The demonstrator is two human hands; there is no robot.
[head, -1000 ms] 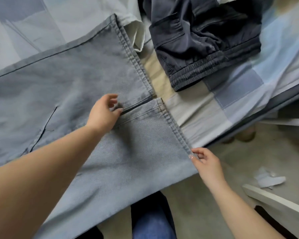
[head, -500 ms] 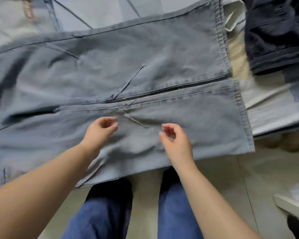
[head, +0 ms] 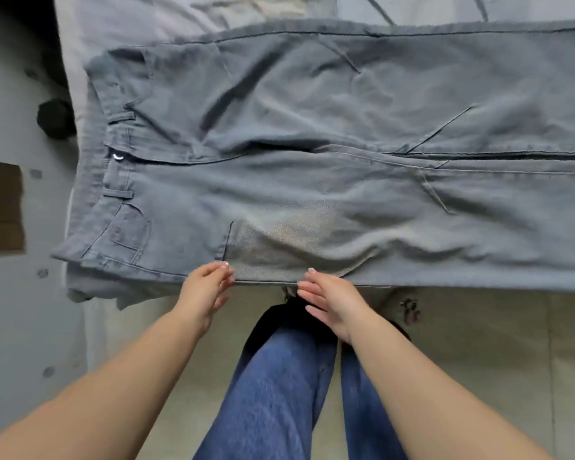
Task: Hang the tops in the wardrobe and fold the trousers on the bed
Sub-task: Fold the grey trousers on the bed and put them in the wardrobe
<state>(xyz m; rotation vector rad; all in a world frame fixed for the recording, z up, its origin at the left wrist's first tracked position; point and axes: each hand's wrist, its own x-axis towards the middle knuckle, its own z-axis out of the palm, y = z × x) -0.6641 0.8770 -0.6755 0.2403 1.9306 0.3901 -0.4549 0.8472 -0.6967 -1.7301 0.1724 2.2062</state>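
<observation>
Trouser-folding step: left hand (head: pixel 204 290) pinches the near edge of the flat grey cotton trousers (head: pixel 312 161), right hand (head: pixel 332 300) released beside it; next, fold leg over leg.

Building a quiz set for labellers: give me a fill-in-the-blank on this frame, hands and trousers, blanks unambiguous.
1. The grey denim trousers lie spread flat on the ____.
2. Their waistband points toward the ____ side of the picture.
3. The left hand touches the trousers at their ____ edge, the one closest to the person.
4. The right hand has its fingers ____, gripping nothing.

Missing words: bed; left; near; straight
</observation>
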